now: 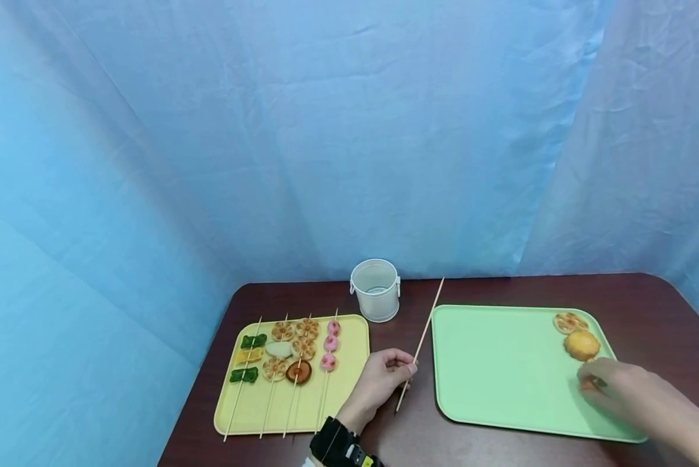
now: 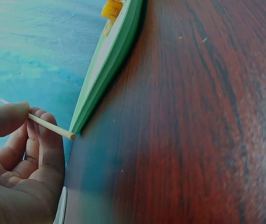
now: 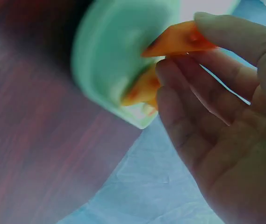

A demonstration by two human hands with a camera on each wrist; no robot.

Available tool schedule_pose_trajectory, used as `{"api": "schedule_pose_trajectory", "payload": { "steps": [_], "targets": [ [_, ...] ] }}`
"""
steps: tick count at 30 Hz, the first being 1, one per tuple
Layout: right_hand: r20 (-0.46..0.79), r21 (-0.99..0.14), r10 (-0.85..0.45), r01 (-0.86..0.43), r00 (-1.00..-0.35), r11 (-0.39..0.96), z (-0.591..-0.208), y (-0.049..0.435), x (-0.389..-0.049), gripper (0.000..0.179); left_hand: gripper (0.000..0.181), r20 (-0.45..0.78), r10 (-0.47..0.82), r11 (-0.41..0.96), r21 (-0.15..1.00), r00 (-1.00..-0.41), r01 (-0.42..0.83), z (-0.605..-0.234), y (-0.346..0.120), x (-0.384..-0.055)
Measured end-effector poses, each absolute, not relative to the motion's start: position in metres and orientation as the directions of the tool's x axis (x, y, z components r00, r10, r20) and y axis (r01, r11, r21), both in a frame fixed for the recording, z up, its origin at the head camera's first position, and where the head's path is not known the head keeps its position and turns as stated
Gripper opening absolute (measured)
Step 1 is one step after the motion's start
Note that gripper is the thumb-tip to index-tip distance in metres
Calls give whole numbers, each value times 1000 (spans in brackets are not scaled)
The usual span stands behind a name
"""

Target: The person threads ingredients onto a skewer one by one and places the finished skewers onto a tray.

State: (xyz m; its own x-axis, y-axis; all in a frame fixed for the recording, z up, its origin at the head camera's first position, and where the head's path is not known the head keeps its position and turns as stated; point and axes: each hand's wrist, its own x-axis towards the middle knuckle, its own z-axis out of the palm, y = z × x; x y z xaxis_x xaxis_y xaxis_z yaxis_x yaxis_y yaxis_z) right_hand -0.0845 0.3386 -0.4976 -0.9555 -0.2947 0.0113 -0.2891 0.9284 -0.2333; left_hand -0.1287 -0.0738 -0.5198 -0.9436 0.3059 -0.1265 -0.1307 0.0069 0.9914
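My left hand (image 1: 384, 379) pinches a bamboo skewer (image 1: 428, 324) between thumb and fingers, left of the green tray (image 1: 501, 370). No food shows on this skewer; its blunt end (image 2: 62, 130) points down toward the table in the left wrist view. Over the tray's right edge is my right hand (image 1: 624, 389). Its thumb and fingers pinch an orange-yellow food piece (image 3: 182, 38), mostly hidden in the head view. Just beyond lie a yellow scalloped round piece (image 1: 583, 346) and a lotus root slice (image 1: 570, 322) on the tray.
At left, a yellow tray (image 1: 349, 395) bears several loaded skewers, with green pieces (image 1: 253, 341), lotus slices, a mushroom slice (image 1: 299, 371) and pink balls (image 1: 331, 344). A small white bucket (image 1: 376, 292) stands behind, between the trays. Blue cloth (image 1: 384, 162) hangs along the table's back.
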Motion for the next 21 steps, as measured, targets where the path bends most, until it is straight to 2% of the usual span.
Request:
{"api": "schedule_pose_trajectory", "payload": {
  "steps": [2,6,11,17,19,21],
  "targets": [
    [5,-286,-252,-243,-968,927,-489,335,-87,15,15,-124,305,9,992,-944,-128,-519,-74,-129],
    [44,-374,-196,-199,-980,906,-474,327,-90,20,14,-126,304,10,992,-944,-129,-519,-72,-129],
    [15,-562,-126,-113,-992,819,-463,317,-96,39,16,-126,315,6,991,-941,-131,-519,-71,-129],
    [-142,-801,-51,85,-989,592,-459,310,-109,58,16,-133,308,3,990,-942,-139,-516,-73,-128],
    [-168,-867,-36,130,-985,481,-460,308,-112,57,17,-133,311,4,990,-941,-138,-515,-74,-128],
    [-139,-932,-44,116,-989,342,-463,304,-117,50,17,-132,315,0,990,-940,-139,-514,-74,-128]
  ]
}}
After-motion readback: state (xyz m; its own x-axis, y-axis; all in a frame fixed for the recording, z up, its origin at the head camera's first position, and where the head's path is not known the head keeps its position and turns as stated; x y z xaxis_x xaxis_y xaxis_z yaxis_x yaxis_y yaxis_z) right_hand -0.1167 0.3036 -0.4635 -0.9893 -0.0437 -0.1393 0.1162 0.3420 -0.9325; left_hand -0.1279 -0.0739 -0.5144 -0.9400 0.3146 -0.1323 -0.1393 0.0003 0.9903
